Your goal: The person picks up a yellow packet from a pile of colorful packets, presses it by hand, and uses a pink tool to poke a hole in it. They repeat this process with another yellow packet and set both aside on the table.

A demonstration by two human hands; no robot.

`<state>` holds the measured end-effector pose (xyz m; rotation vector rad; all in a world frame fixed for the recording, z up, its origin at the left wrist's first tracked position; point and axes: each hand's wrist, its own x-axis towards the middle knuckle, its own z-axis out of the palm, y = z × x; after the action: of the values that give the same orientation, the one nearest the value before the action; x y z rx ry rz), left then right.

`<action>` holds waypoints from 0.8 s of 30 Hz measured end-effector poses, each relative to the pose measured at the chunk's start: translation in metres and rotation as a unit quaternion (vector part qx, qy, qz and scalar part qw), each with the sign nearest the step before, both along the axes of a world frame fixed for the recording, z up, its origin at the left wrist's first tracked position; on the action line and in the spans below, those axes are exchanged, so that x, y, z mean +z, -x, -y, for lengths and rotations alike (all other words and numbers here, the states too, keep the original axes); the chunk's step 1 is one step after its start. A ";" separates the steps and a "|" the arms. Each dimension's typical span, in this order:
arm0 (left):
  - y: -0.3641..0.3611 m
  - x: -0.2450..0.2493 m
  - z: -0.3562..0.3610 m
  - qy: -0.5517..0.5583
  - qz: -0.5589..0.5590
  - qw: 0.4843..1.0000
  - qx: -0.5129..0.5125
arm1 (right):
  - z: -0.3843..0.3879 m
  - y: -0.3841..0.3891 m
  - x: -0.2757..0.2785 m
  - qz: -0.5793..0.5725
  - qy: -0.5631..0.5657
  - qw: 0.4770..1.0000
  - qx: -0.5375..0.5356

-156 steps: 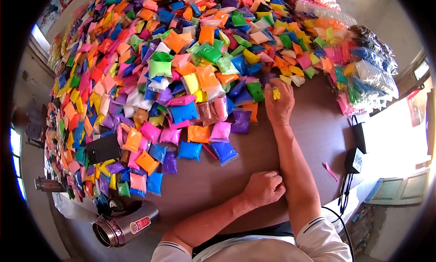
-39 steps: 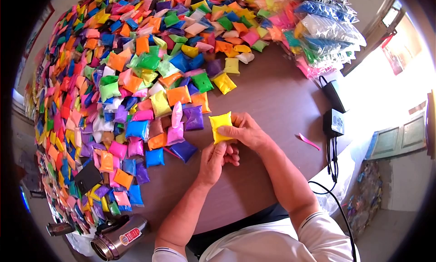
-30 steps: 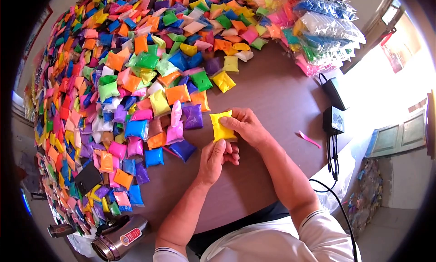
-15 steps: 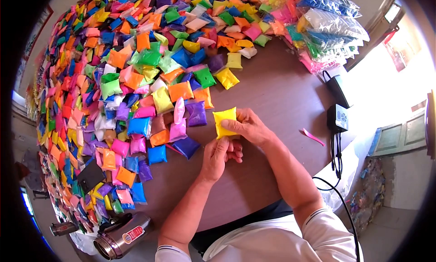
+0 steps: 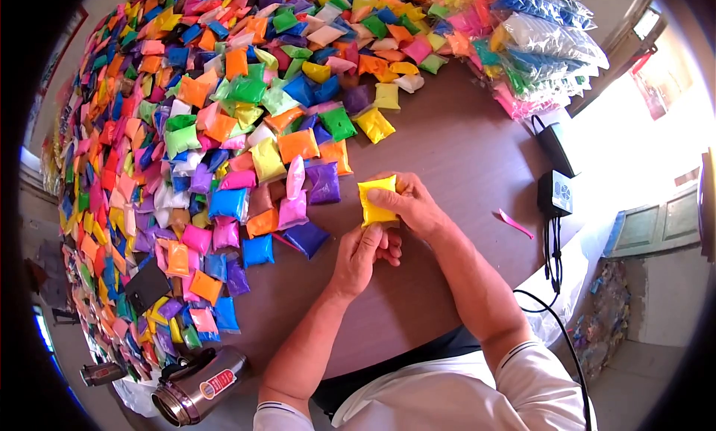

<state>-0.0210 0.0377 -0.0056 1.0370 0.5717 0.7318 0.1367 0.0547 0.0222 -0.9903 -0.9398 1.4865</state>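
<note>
Now, the right hand (image 5: 415,207) pinches one yellow packet (image 5: 377,209); the left hand (image 5: 356,259) half-curls at its lower edge, grip unclear. Many loose packets (image 5: 179,140) lie heaped

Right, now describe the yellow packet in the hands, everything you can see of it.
The yellow packet is bright, plump and squarish, in what looks like thin, shiny plastic film, slightly creased. It looks closed, and its contents can't be identified. It is held out over the brown table, clear of the pile. The right hand has its thumb across the front, fingers mostly hidden behind. The left hand is at the lower edge; whether it pinches the film is unclear.
</note>
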 end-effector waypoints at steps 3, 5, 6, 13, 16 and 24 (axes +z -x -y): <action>0.000 -0.001 0.000 0.005 0.003 1.000 -0.001 | -0.002 -0.002 -0.004 -0.011 0.000 1.000 -0.019; 0.001 -0.001 0.000 0.002 -0.001 1.000 -0.005 | -0.002 -0.004 -0.005 -0.001 -0.004 1.000 -0.017; 0.001 0.000 0.000 -0.014 -0.007 1.000 -0.011 | -0.001 -0.006 -0.005 0.008 -0.002 1.000 -0.010; 0.001 0.000 0.001 -0.005 -0.010 1.000 -0.010 | -0.002 -0.005 -0.006 0.001 0.011 1.000 -0.005; 0.000 0.003 0.001 0.014 -0.001 1.000 0.000 | -0.003 -0.015 -0.006 0.051 0.030 0.997 0.059; 0.001 -0.001 0.000 0.002 -0.011 1.000 0.001 | -0.001 -0.011 -0.005 0.096 0.019 0.992 0.075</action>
<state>-0.0218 0.0382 -0.0065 1.0413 0.5929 0.7210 0.1477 0.0555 0.0168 -1.1267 -1.1484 1.5571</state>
